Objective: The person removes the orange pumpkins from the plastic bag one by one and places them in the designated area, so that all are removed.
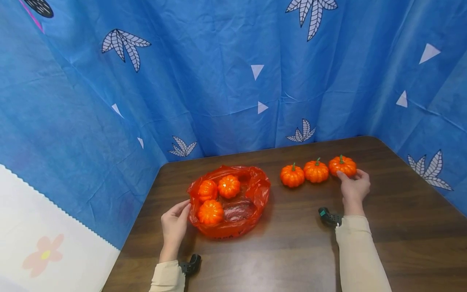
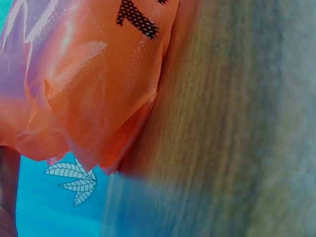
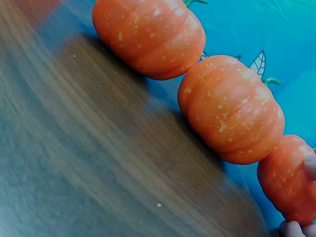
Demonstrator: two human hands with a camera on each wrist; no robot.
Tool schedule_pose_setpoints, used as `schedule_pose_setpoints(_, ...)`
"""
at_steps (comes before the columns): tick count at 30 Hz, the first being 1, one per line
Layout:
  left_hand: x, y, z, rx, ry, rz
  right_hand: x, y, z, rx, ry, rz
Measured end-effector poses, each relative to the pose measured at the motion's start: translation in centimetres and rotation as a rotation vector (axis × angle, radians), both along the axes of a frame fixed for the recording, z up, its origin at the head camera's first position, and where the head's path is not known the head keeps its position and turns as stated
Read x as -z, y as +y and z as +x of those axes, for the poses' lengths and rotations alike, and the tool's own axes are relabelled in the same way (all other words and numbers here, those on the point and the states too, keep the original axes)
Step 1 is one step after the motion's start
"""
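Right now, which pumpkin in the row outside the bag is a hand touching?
The rightmost pumpkin: the right hand grips it, while the middle one and left one have no hand on them.

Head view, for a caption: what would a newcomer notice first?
Probably the red plastic bag at left on the brown table, three orange pumpkins inside, its rim pinched by the left hand. Next, three pumpkins in a row at right, the rightmost held by the right hand.
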State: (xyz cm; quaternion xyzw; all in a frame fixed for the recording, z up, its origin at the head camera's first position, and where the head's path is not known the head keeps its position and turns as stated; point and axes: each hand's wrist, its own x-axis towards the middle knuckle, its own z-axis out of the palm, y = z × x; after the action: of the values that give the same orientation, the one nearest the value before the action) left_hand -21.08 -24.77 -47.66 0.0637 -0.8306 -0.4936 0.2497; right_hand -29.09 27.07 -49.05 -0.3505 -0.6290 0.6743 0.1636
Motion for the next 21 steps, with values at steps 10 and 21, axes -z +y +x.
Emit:
schedule_pose_setpoints(10, -0.12, 0.12, 0.0, 0.011, 0.047, -0.003, -0.11, -0.21, 0.21, -0.052, -0.025, 0.071)
schedule_pose_setpoints(21, -0.11, 0.04, 0.02, -0.005, 0.018, -0.01, -0.14, -0.18, 0.37, -0.084, -0.045, 0.108)
